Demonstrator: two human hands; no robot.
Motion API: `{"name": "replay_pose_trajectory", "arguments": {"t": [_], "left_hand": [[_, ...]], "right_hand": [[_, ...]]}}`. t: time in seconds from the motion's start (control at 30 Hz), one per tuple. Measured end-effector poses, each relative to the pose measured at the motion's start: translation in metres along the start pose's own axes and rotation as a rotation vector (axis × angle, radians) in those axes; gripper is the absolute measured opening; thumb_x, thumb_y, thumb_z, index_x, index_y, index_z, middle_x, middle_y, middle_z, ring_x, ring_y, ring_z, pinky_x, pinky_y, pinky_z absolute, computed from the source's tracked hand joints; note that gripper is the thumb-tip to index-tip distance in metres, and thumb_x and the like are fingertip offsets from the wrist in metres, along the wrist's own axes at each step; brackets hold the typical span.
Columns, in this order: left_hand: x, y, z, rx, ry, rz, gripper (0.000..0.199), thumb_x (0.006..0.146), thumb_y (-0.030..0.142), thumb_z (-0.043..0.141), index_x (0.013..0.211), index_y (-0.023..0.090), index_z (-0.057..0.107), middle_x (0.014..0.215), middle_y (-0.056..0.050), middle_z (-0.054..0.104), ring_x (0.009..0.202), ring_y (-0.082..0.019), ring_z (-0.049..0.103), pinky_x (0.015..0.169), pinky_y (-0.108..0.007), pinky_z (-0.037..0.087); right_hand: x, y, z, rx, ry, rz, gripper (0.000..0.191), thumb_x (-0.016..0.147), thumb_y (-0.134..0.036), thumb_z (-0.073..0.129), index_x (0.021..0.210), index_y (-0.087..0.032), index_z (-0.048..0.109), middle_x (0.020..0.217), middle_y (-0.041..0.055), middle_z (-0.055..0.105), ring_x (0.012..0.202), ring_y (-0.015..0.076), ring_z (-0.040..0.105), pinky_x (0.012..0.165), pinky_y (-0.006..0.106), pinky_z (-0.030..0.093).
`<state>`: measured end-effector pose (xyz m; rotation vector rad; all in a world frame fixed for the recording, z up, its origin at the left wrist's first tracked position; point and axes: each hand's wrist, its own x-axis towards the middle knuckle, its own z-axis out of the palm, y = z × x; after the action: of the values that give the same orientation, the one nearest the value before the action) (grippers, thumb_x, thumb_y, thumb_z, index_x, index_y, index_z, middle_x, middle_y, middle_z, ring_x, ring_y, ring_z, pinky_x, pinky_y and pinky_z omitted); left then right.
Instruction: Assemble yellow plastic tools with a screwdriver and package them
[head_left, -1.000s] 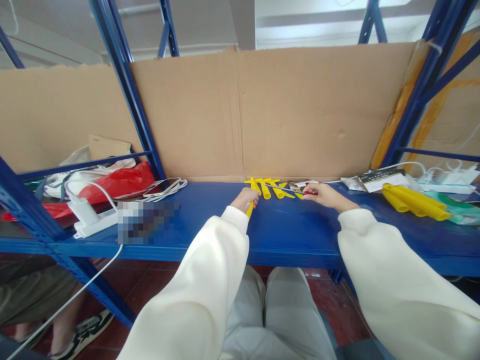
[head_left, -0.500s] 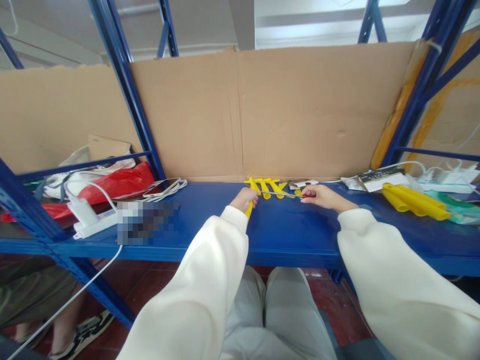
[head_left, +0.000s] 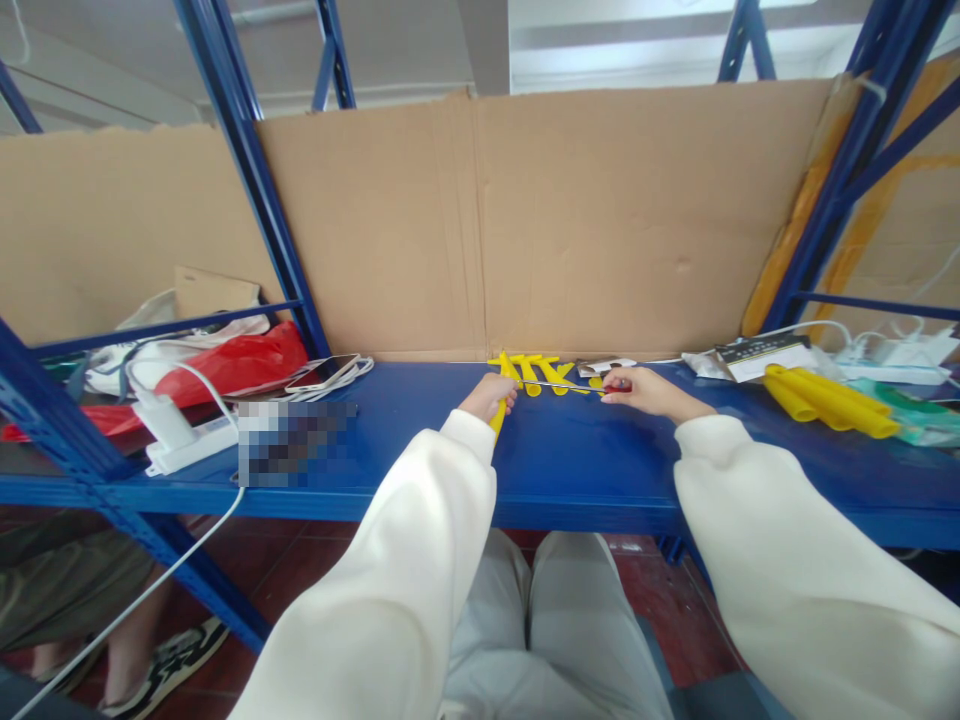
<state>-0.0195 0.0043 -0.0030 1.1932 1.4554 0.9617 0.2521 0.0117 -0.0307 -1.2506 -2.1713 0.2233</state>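
Note:
My left hand (head_left: 491, 396) is closed round a yellow rolled piece (head_left: 498, 420) whose ends show above and below the fingers. From the right, my right hand (head_left: 627, 389) grips the handle of a thin metal tool (head_left: 559, 385), whose shaft reaches across to the yellow piece at my left hand. The handle is mostly hidden by the fingers. Several yellow pieces (head_left: 556, 375) lie just behind the tool on the blue shelf (head_left: 585, 455), near the cardboard.
A cardboard sheet (head_left: 600, 220) stands behind. At the right are larger yellow rolls (head_left: 832, 402) and a black-and-white packet (head_left: 766, 357). At the left lie a red bag (head_left: 236, 362), a white power strip (head_left: 191, 447) and a phone (head_left: 322, 372). A person's legs (head_left: 131, 630) show lower left.

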Motion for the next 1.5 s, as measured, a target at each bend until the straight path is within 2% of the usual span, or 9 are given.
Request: {"name": "replay_pose_trajectory", "arguments": {"t": [0.43, 0.83, 1.0, 1.2, 1.33, 1.43, 1.5], "left_hand": [[-0.004, 0.002, 0.000, 0.001, -0.005, -0.008, 0.028, 0.089, -0.002, 0.048, 0.069, 0.017, 0.047, 0.047, 0.006, 0.041, 0.037, -0.005, 0.033, 0.040, -0.018, 0.026], [-0.002, 0.001, 0.001, 0.017, -0.015, 0.003, 0.026, 0.089, -0.002, 0.047, 0.070, 0.016, 0.048, 0.047, 0.006, 0.040, 0.039, -0.006, 0.033, 0.042, -0.019, 0.026], [-0.001, 0.000, 0.002, 0.058, 0.014, 0.041, 0.025, 0.089, -0.001, 0.052, 0.071, 0.017, 0.049, 0.048, 0.008, 0.041, 0.038, -0.006, 0.034, 0.043, -0.020, 0.026], [-0.001, 0.000, 0.003, 0.086, 0.022, 0.058, 0.020, 0.089, 0.001, 0.055, 0.076, 0.015, 0.053, 0.047, 0.008, 0.041, 0.038, -0.006, 0.034, 0.043, -0.020, 0.026], [-0.003, 0.000, 0.003, 0.079, 0.027, 0.061, 0.024, 0.091, 0.000, 0.051, 0.073, 0.016, 0.052, 0.045, 0.008, 0.040, 0.037, -0.006, 0.034, 0.042, -0.020, 0.026], [-0.002, 0.000, 0.003, 0.068, 0.034, 0.063, 0.025, 0.091, -0.001, 0.051, 0.072, 0.016, 0.051, 0.044, 0.008, 0.039, 0.037, -0.005, 0.033, 0.042, -0.019, 0.025], [-0.002, -0.001, 0.003, 0.066, 0.038, 0.063, 0.024, 0.090, -0.001, 0.054, 0.073, 0.016, 0.052, 0.044, 0.008, 0.039, 0.037, -0.005, 0.033, 0.042, -0.019, 0.025]], "right_hand": [[0.001, 0.003, 0.002, 0.006, -0.003, -0.025, 0.037, 0.069, -0.059, 0.067, 0.074, -0.022, 0.061, 0.074, 0.0055, 0.066, 0.074, 0.0227, 0.061, 0.069, 0.036, 0.047], [0.001, 0.005, 0.002, -0.028, 0.023, -0.020, 0.034, 0.071, -0.056, 0.067, 0.075, -0.023, 0.061, 0.072, 0.0040, 0.067, 0.068, 0.0207, 0.060, 0.064, 0.033, 0.045], [0.001, 0.007, 0.002, -0.131, 0.064, 0.056, 0.031, 0.072, -0.051, 0.070, 0.070, -0.023, 0.058, 0.072, 0.0047, 0.068, 0.068, 0.0207, 0.060, 0.063, 0.032, 0.044], [-0.002, -0.002, -0.001, -0.323, 0.016, 0.096, 0.022, 0.085, -0.040, 0.061, 0.072, -0.022, 0.060, 0.075, 0.0063, 0.070, 0.069, 0.0211, 0.062, 0.063, 0.031, 0.042], [-0.003, -0.010, -0.002, -0.392, -0.012, 0.085, 0.021, 0.090, -0.038, 0.055, 0.077, -0.023, 0.062, 0.079, 0.0067, 0.072, 0.070, 0.0207, 0.063, 0.063, 0.030, 0.041], [-0.002, -0.011, 0.000, -0.374, -0.020, 0.076, 0.020, 0.090, -0.037, 0.055, 0.077, -0.023, 0.061, 0.077, 0.0059, 0.071, 0.068, 0.0197, 0.063, 0.062, 0.029, 0.041], [-0.001, -0.008, 0.001, -0.355, -0.023, 0.090, 0.017, 0.084, -0.037, 0.064, 0.077, -0.023, 0.058, 0.077, 0.0049, 0.070, 0.067, 0.0192, 0.062, 0.061, 0.029, 0.042]]}}
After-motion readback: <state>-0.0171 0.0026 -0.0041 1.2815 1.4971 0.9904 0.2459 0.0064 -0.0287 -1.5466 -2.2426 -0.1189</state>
